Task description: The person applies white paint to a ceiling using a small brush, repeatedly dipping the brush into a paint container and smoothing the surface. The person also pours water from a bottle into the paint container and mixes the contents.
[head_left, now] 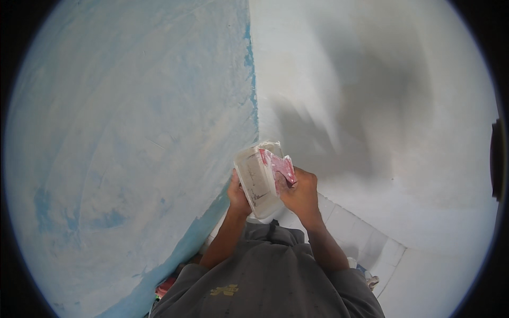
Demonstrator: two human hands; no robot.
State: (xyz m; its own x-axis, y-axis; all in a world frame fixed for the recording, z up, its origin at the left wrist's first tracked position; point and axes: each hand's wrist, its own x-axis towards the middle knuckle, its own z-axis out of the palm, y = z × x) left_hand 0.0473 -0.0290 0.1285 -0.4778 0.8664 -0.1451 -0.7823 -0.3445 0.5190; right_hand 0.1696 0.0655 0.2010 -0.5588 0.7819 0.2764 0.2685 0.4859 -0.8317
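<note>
My left hand (238, 195) is closed round the left side of a clear plastic tub (249, 177), which is tilted in front of my chest. Whitish smears coat the tub, and dark marks show along its lower part. In my right hand (302, 195) is a red putty scraper (279, 166) smeared with white filler. The scraper lies across the tub's right side; whether its blade touches the rim I cannot tell. Part of its grip is hidden by my fingers.
On the left a blue wall (116, 127) carries a patchy whitish coat. It meets a white wall (371, 159), marked by soft shadows, at a corner straight ahead. White tiles (339, 222) run below. Reddish cloth-like things (165, 288) lie at lower left.
</note>
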